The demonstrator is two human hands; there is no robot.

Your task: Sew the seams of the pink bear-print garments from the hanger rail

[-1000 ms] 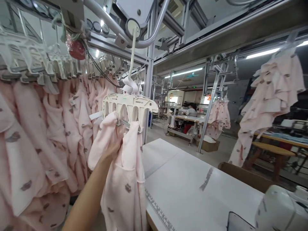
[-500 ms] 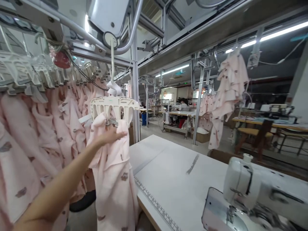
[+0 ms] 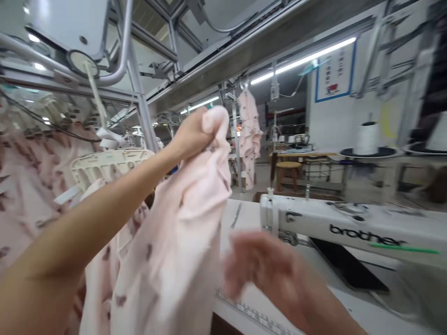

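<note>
Brother sewing machine (image 3: 349,230) beyond, left hand (image 3: 193,135) gripping pink garment (image 3: 174,228), blurred right hand (image 3: 268,274), state unclear.

Overhead fluorescent tubes (image 3: 303,60) give bright, even light with soft shadows; my right hand (image 3: 265,274) shows motion blur, and wide-angle distortion bends the frame edges.

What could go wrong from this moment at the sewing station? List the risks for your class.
The pale pink garment is gathered in one bunch in the left hand, so it might slip and drop. It could also snag on the cream plastic hanger beside it. The blurred right hand is close to the Brother sewing machine, so it might knock against the machine, or loose fabric might catch there.
</note>
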